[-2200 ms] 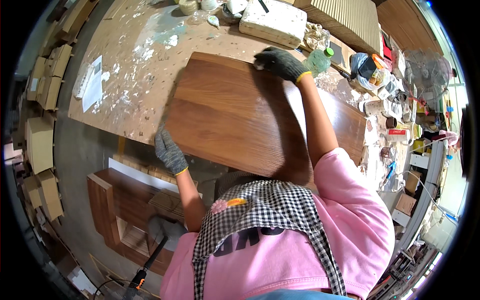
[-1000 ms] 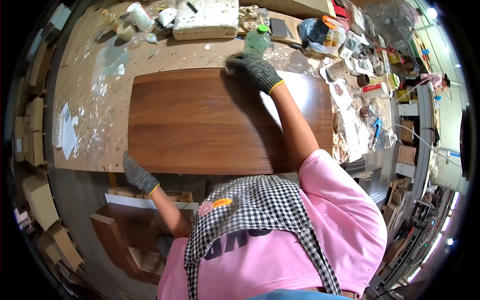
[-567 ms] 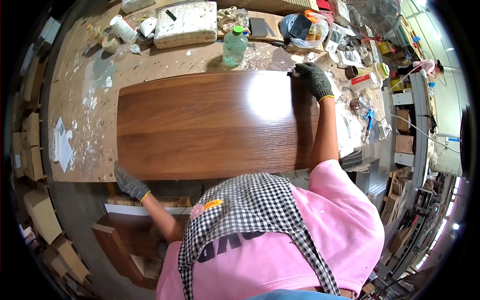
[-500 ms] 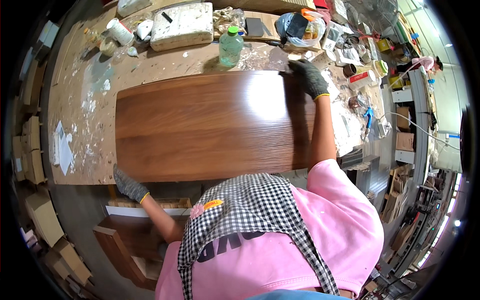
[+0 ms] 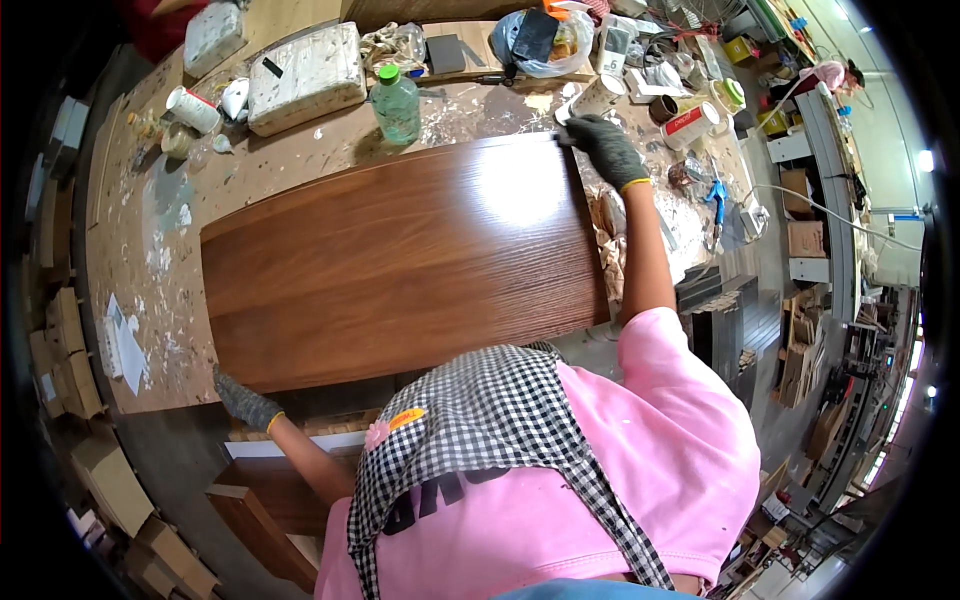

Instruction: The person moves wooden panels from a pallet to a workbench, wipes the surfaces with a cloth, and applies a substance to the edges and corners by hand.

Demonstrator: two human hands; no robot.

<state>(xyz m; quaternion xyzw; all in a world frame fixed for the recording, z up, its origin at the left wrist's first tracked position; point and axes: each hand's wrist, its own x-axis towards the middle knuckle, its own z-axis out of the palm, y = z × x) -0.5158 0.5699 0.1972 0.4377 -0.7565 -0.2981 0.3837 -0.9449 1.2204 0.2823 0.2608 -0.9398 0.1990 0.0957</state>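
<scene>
A glossy brown wood-grain panel (image 5: 390, 270) lies across the workbench (image 5: 130, 240) in front of me, its left end lower in the picture than its right. My right hand (image 5: 605, 152), in a dark grey knit glove with a yellow cuff, is closed at the panel's far right corner. At the near left corner my left hand (image 5: 247, 402), gloved alike, grips the panel's edge, and its fingertips are partly hidden there. Beyond the panel's far edge stands a clear bottle with a green cap (image 5: 396, 108).
A paint-stained white block (image 5: 308, 80), a white cup (image 5: 193, 110) and a clear plastic bag (image 5: 545, 45) line the back. White containers (image 5: 690, 127) and a blue-handled tool (image 5: 716, 205) lie right. Crumpled brown paper (image 5: 610, 240) borders the panel's right end. A brown wooden piece (image 5: 262, 525) stands below left.
The whole view has turned, so bench and panel slant down to the left. Crumpled brown paper now shows beside the panel's right end. Both hands remain at the same corners.
</scene>
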